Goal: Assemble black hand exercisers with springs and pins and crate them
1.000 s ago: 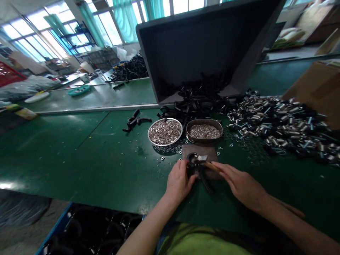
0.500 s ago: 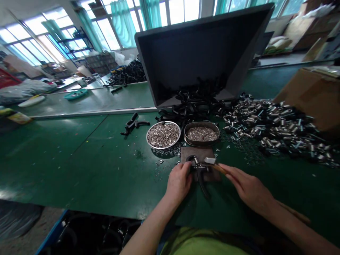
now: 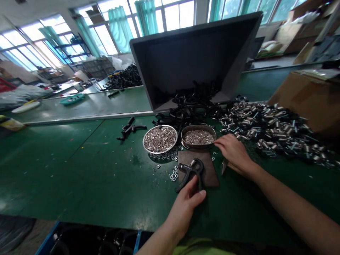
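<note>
My left hand (image 3: 183,209) is closed round one handle of a black hand grip strengthener (image 3: 198,173). The strengthener's spring end lies over a brown square plate (image 3: 211,173), handles toward me. My right hand (image 3: 235,152) is at the right rim of an oval tin (image 3: 183,141) of tiny metal parts, fingertips pinched together; whether they hold a part I cannot make out. Under that palm a hammer (image 3: 224,165) is tucked, its head pointing down and most of its handle hidden. Beside the tin stands a round metal dish (image 3: 144,146) full of small pins.
Loose nuts (image 3: 174,175) lie left of the plate. Black handles (image 3: 186,109) spill from a large grey bin (image 3: 140,63). A heap of springs and bolts (image 3: 278,127) spreads at right before a cardboard box (image 3: 294,95). More black parts (image 3: 130,129) lie at left.
My right hand has moved from the strengthener up to the oval tin, the hammer swinging down under the palm. My left hand has turned the strengthener and now grips it lower, by a handle.
</note>
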The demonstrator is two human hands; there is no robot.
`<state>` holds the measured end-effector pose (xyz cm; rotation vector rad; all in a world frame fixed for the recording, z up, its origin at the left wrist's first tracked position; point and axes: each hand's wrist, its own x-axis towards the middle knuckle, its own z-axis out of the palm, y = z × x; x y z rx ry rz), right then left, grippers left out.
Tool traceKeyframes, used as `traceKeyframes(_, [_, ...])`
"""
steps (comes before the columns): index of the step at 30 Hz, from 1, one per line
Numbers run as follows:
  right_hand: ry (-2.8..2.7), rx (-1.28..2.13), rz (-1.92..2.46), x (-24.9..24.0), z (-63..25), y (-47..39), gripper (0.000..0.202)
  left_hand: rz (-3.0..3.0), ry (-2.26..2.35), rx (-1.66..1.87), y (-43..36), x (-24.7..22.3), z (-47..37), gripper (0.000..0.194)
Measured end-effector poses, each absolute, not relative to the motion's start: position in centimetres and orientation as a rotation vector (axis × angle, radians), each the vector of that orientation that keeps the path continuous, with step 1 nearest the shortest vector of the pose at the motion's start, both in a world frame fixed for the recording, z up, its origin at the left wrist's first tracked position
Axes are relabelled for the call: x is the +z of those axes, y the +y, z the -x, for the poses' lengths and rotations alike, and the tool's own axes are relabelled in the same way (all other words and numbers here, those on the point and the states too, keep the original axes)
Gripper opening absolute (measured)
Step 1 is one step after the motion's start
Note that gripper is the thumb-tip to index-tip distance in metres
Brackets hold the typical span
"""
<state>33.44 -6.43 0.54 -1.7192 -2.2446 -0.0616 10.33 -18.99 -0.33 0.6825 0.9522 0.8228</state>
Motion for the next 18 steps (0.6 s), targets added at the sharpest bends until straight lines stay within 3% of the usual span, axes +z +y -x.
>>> traceKeyframes(5, [-2.318,0.061,1.831,0.2,-29.3,2.2,0.016,-1.151,1.055,0.796,-17.4,1.1,-8.9,0.052])
traceKeyframes(11, [-2.279,0.182,1.875,-1.5,-28.3,4.1,0.009,-1.919,1.429,0.846,-7.9,1.4,-8.6,0.024])
traceKeyframes(15, [-2.155,0.245,1.906,-1.3,-28.8,3.5,0.011,-2.481,1.637,0.450,-0.9,1.2,-10.7,0.026])
traceKeyframes(18, [-2.061,0.319,1.880,-0.8,-29.2,3.0,0.012,-2.570,1.680,0.277,2.6,0.6,-12.7,0.024])
